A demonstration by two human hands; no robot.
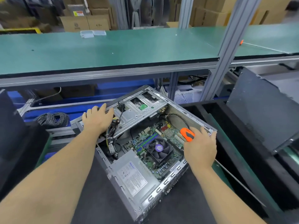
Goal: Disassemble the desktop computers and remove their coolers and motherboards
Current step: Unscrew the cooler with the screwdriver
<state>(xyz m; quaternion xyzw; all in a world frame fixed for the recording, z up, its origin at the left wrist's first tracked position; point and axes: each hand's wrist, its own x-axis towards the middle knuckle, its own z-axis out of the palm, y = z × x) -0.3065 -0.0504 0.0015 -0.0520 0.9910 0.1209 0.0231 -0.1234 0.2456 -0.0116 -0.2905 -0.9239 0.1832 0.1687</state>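
An open desktop computer case (pixel 168 178) lies on its side on a dark mat. Inside it I see the green motherboard (pixel 169 135), a black fan cooler (pixel 159 149) with a purple hub, a grey power supply (pixel 132 175) and a metal drive cage (pixel 137 110). My left hand (pixel 97 118) rests on the case's far left edge by the drive cage, fingers curled over the rim. My right hand (pixel 200 147) holds an orange-and-black screwdriver handle (pixel 187 134) at the case's right wall, with fingertips touching the wall's rim.
A bundle of cables (pixel 111 136) hangs beside the drive cage. A coil of black wire (pixel 53 118) lies at the left. A dark computer side panel (pixel 262 107) leans at the right. A green workbench (pixel 113 49) and an aluminium post (pixel 226 46) stand behind.
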